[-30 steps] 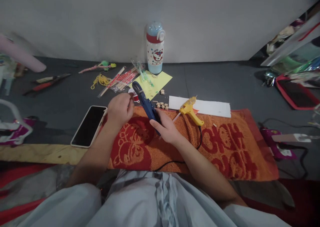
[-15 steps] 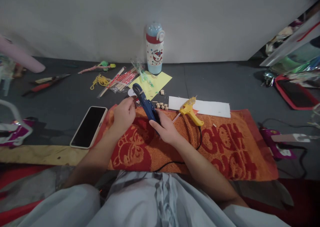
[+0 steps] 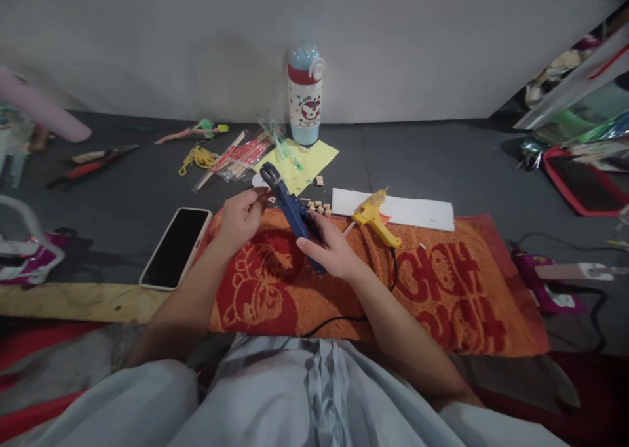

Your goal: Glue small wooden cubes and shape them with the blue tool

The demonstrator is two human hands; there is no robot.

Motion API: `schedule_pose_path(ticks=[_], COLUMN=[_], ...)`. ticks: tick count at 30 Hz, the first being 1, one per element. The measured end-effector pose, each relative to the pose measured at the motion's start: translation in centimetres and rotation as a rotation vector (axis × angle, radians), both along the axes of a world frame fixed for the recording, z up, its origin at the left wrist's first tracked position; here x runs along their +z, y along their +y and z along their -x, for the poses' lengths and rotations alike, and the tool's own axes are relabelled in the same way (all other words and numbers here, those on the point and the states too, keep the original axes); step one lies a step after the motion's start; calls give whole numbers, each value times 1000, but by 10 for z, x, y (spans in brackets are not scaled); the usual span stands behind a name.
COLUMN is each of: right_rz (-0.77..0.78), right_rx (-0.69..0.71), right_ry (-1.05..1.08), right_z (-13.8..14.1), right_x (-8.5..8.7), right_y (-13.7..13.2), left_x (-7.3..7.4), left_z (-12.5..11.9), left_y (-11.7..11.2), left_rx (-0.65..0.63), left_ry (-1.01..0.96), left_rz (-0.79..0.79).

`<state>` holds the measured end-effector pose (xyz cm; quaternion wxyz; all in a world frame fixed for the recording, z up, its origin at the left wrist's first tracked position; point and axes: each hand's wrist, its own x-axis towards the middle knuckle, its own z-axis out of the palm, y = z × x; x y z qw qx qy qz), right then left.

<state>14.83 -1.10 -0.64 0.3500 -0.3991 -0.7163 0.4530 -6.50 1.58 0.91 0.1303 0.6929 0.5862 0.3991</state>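
My right hand (image 3: 330, 245) is wrapped round a dark blue hand tool (image 3: 289, 208) with a rounded, looped end, tilted up and to the left above the orange towel (image 3: 442, 283). Its exact kind I cannot make out. My left hand (image 3: 242, 217) is at the towel's back left edge, fingers bent and pinched together; whatever they hold is hidden. Just beyond its fingertips is a white rounded piece (image 3: 259, 180). Several small wooden pieces (image 3: 319, 207) lie behind the tool. A yellow glue gun (image 3: 376, 217) rests to the right, across a white strip (image 3: 420, 212).
A yellow sheet (image 3: 319, 162) lies under a bottle (image 3: 305, 99). Left of it are wrapped red-and-white sticks (image 3: 243, 158) and yellow cord (image 3: 196, 158). A phone (image 3: 175, 247) lies left of the towel, pliers (image 3: 93, 162) farther off. The glue gun's black cable (image 3: 339, 318) crosses the towel.
Both hands have barely moved. The right thumb and the blue tool have shifted very slightly, and the tool's lower end shows more. The whole view has drifted a little.
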Motion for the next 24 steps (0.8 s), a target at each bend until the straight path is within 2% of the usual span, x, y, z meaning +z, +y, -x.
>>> schedule_pose_path(ticks=[4,7,15,24], right_rz=[-2,-15,-71,-104], right_rx=[52,76,81,104], right_ry=[16,3,-52,-64], right_z=[-3,-6,-10,-13], right_x=[0,0,0,1], right_y=[0,2,5,8], left_x=[-5,-5,14,18], left_z=[-1,1,3,8], left_y=[0,-1,-4,-4], left_rx=[-43,-92,-109,-187], left_ry=[-180,-211,-50,22], left_rz=[34,39,111,164])
